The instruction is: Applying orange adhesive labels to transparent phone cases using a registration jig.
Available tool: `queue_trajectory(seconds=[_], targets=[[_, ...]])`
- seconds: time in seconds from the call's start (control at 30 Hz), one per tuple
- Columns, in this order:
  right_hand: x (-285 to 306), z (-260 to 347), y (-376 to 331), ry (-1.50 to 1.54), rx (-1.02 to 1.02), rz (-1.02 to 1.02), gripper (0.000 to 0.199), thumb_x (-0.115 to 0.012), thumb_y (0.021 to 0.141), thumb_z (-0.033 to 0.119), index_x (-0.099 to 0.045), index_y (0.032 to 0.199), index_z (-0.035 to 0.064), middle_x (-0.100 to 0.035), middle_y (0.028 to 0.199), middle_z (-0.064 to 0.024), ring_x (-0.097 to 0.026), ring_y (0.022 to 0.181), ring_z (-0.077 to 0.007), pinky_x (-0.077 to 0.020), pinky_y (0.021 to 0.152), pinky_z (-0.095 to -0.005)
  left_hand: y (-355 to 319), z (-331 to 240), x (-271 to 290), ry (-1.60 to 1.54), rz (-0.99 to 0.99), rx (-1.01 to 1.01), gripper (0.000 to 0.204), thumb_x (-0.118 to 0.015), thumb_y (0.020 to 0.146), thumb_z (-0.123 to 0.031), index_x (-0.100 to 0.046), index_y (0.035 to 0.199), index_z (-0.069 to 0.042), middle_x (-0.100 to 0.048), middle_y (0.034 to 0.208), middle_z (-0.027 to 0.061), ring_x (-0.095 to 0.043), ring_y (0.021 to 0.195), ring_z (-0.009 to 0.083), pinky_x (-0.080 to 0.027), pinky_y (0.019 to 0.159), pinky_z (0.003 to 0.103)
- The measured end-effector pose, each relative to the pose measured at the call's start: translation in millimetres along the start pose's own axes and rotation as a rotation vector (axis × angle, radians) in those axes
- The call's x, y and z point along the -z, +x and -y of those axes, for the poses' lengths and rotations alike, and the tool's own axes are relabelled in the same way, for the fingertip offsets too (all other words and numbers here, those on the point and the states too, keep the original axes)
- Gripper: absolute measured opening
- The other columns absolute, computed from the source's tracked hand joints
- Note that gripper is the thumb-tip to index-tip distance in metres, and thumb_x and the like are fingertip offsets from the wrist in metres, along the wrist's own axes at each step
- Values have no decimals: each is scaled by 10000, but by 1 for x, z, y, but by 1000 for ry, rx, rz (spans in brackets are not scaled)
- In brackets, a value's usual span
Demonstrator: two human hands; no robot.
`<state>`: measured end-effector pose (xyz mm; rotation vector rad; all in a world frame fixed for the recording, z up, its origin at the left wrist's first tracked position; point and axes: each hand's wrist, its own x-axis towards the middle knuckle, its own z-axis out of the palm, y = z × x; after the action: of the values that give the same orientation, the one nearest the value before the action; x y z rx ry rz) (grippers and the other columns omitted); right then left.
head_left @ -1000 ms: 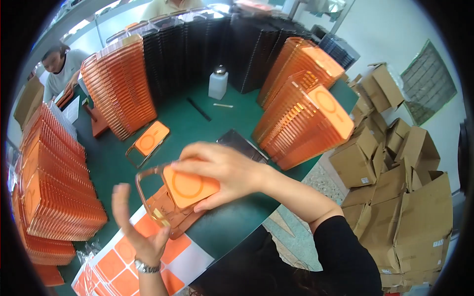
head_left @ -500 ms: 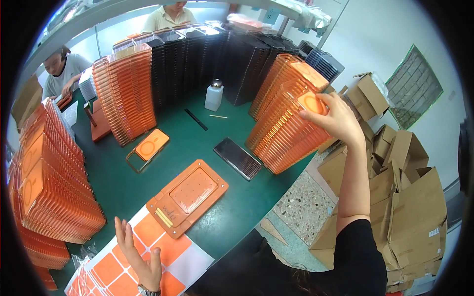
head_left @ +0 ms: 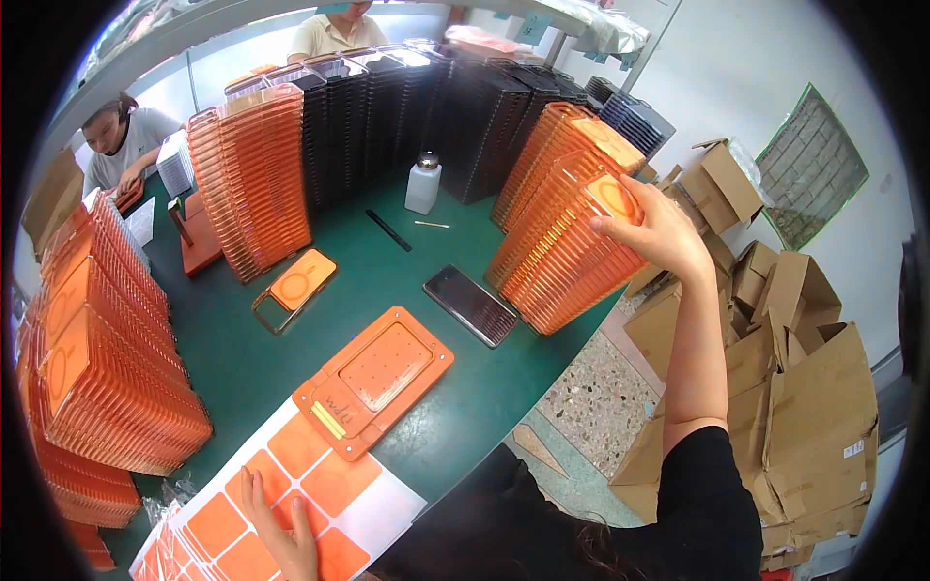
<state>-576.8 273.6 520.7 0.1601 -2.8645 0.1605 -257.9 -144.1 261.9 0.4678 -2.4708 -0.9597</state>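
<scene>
My right hand [head_left: 662,230] is at the top of a tall stack of orange phone cases [head_left: 557,261] at the right of the table. Its thumb and fingers grip the uppermost phone case [head_left: 612,198]. My left hand [head_left: 283,533], fingers extended and holding nothing, is over a white sheet of orange square stickers [head_left: 334,479] at the front edge. Beyond that sheet lies an orange fixture block [head_left: 378,373] with a recessed panel, overlapping the sheet's far corner. A single orange phone case [head_left: 297,288] lies flat farther back, left of centre.
A dark phone [head_left: 471,305] lies beside the right stack. Behind are a white pump bottle [head_left: 422,184], a cotton swab [head_left: 432,225] and a black strip [head_left: 388,230]. More case stacks [head_left: 254,184] line the table. Cardboard boxes [head_left: 809,416] fill the right; two people sit across.
My left hand has lowered toward the sticker sheet, its wrist dropping out at the lower edge. The right hand stays on the stack's top case. The whole view has shifted slightly.
</scene>
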Motion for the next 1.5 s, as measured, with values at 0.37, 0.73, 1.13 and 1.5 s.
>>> queue_trajectory(seconds=[0.37,0.73,1.13,1.5], targets=[[-14,65,-59,537,335,-354,543,-767,882,274,-627,1298,-45,-650,1305,-192,-621,1206,-286,-469,1041,-395,-2,10,12,133,-5,41,433,-572,958,-2,-537,1388,37,-582,1384,250,-518,1326,429,-393,1147,477],[-215,269,-229,403,1201,480,283,-616,816,42,-580,1086,-36,-583,1040,-167,-576,987,-327,-515,829,-414,-33,15,13,169,70,55,464,-527,984,-6,-497,1446,-38,-582,1406,189,-520,1345,374,-347,1175,535],[-224,265,-236,480,1121,393,145,-592,789,54,-571,914,-16,-546,945,-164,-526,912,-316,-481,790,-414,-10,4,-12,106,201,63,463,-443,1040,-126,-468,1491,-29,-556,1485,133,-483,1399,320,-226,1230,524],[-125,189,-149,1221,1038,415,267,-771,723,12,-675,967,59,-664,1017,-68,-563,941,-288,-467,824,-403,-2,-7,-7,23,196,113,488,-447,1054,-164,-436,1514,-1,-607,1427,162,-487,1379,331,-217,1225,482]])
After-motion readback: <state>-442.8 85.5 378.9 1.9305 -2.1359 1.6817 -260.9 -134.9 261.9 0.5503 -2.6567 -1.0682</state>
